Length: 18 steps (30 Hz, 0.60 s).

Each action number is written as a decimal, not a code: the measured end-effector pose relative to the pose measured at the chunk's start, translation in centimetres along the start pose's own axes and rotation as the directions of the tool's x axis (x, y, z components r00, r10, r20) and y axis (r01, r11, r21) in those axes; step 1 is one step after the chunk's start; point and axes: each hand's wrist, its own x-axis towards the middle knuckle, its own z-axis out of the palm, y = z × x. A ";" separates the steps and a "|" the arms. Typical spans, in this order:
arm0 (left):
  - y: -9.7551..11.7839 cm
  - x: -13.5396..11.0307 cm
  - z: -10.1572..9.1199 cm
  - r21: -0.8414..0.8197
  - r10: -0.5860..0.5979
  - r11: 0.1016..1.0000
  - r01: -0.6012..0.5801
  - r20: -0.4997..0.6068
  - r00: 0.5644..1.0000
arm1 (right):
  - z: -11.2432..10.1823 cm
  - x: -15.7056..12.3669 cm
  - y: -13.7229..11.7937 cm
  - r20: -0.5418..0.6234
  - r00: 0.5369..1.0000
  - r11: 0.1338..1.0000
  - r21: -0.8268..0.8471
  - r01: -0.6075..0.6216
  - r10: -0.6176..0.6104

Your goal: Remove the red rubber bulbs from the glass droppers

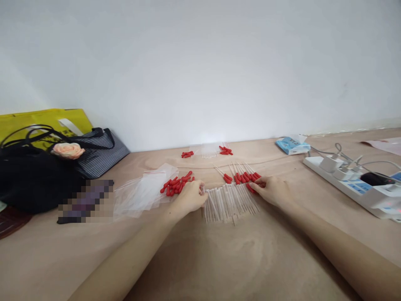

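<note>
A row of clear glass dropper tubes [228, 203] lies on the wooden table [219, 259], some with red rubber bulbs [242, 177] at their far ends. My left hand [189, 196] rests curled at the row's left edge, fingertips pinched on the outermost tube. My right hand [272, 189] sits at the right edge, fingertips closed on a red bulb there. A loose heap of red bulbs [176, 184] lies just beyond my left hand. More bulbs [187, 154] and a few finished droppers [221, 150] lie farther back near the wall.
Clear zip bags [142, 192] are piled left of the bulbs. Black and striped bags [40, 167] with a yellow bag behind fill the left. A white power strip [360, 184] with plugs and a tissue pack [293, 145] sit at right.
</note>
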 end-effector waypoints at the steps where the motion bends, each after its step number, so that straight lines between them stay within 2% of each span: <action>1: 0.1 0.1 0.0 0.014 0.004 1.000 -0.004 -0.008 1.000 | 0.0 0.1 0.1 0.006 1.000 1.000 -0.015 -0.002 0.002; 4: 0.2 0.2 0.1 0.035 0.019 0.999 -0.018 -0.020 1.000 | 0.0 0.2 0.3 0.001 1.000 0.999 -0.050 -0.006 0.006; 14: 0.3 0.0 0.3 0.130 0.075 0.989 -0.069 -0.039 0.996 | 0.0 0.2 -0.1 -0.091 0.996 1.000 0.022 0.019 -0.017; 18: 0.2 -0.4 0.3 0.143 0.116 0.984 -0.102 -0.093 0.989 | -0.4 1.2 -1.7 -0.064 0.990 0.991 0.036 0.127 -0.124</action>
